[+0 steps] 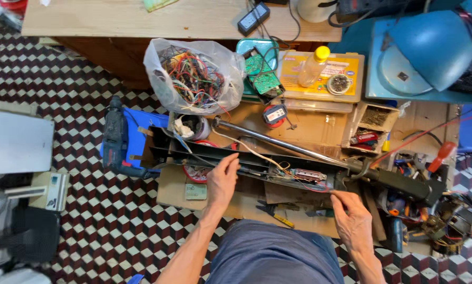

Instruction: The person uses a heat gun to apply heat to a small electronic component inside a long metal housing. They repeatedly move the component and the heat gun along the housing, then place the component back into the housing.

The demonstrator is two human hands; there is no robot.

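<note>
Checkered red, black and white floor tiles (88, 210) run under the whole scene, with a pale wooden tabletop (141, 18) along the upper edge and a large blue rounded machine housing (430, 47) at the upper right. Flattened brown cardboard (309, 131) covers the floor in the middle. On it lies a long dark metal channel with wiring and a small circuit board inside (257, 165), running from left to right; a shiny steel tube (283, 142) lies aslant just behind it and ends in a dark olive handle (404, 184). A blue and black power drill (117, 139) lies on a blue case beside the channel's left end. A clear plastic bag stuffed with coloured wires (194, 76) stands behind, next to a teal tray holding green circuit boards (262, 68).

The left hand (223, 181) reaches forward from a bare forearm, its fingers curled loosely and resting on the channel's near edge. The right hand (354, 221) lies lower, its fingertips pinching at the channel's right end near the thin wires.

A flat yellow rectangular box (352, 76) sits beside the tray, with a clear bottle with a yellow cap (314, 66) lying on it.
</note>
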